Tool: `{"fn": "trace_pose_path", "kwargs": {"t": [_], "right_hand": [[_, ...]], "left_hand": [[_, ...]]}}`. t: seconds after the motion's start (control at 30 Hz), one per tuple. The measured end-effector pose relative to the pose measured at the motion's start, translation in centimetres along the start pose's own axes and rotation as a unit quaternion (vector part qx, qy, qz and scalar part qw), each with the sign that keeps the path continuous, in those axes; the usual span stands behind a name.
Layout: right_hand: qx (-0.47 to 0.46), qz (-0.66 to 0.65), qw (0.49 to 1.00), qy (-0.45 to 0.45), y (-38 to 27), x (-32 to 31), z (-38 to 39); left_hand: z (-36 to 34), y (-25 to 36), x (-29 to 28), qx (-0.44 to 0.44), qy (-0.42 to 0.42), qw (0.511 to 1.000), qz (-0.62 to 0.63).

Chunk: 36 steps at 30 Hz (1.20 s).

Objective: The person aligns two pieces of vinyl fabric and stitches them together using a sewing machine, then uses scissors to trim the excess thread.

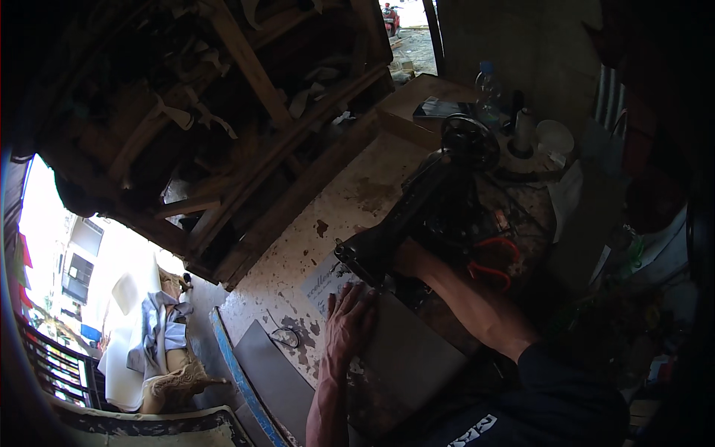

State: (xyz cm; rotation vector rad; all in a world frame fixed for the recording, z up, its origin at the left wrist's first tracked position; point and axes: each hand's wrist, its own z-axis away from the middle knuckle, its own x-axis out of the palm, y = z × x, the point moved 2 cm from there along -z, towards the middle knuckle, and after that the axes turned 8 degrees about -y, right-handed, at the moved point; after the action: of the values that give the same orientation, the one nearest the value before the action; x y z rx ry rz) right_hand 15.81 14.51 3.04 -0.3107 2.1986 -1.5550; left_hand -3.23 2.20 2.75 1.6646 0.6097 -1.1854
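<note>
Sheet (417,346), dull grey-brown, lies on the near side of the table (309,223), one end reaching toward the head of my black sewing machine (398,220); my left hand (347,322) rests palm-down at that end, fingers stretched out, pressing rather than gripping; my right hand (410,258) goes in at the machine's arm, mostly hidden, so I cannot tell whether it is clamped on anything; the two hands are apart. Pale printed paper (319,284) lies at my left fingertips; a separate grey piece (272,365) lies along the table's blue left edge; toward the far corner are a cardboard box (402,128) and a clear bottle (488,91). I judge the step in hand to be lining the sheet up at the machine's head, though the needle is too dark to make out; the next move, as I read it, calls for a light, flat left palm to keep the sheet straight, with fingertips clear of the needle's path.
</note>
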Motion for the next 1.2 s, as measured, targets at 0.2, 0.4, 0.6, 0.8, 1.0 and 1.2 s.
{"fn": "trace_pose_path", "kwargs": {"t": [0.2,0.4,0.6,0.8,1.0,1.2], "right_hand": [[0.026,0.27,0.96,0.068,-13.7,-6.0,6.3],[0.158,0.544,0.802,0.188,-9.8,-29.5,-2.2],[0.299,0.621,0.694,0.209,-12.5,-23.4,6.3],[0.331,0.519,0.736,0.282,-12.5,-24.2,2.4],[-0.019,0.619,0.734,0.28,-16.6,-18.5,5.3],[0.15,0.549,0.821,-0.046,-9.5,-8.9,17.4]], "left_hand": [[1.7,-1.6,-0.2,-0.041,0.018,0.999,-0.031],[0.0,0.8,1.0,0.005,-0.004,0.999,-0.047],[2.6,-0.6,1.2,-0.04,-0.026,0.997,-0.061],[6.4,2.0,-0.3,-0.074,-0.016,0.996,-0.045],[11.8,2.4,0.3,-0.146,-0.029,0.988,-0.048],[12.5,1.5,-0.8,-0.146,0.025,0.983,-0.111]]}}
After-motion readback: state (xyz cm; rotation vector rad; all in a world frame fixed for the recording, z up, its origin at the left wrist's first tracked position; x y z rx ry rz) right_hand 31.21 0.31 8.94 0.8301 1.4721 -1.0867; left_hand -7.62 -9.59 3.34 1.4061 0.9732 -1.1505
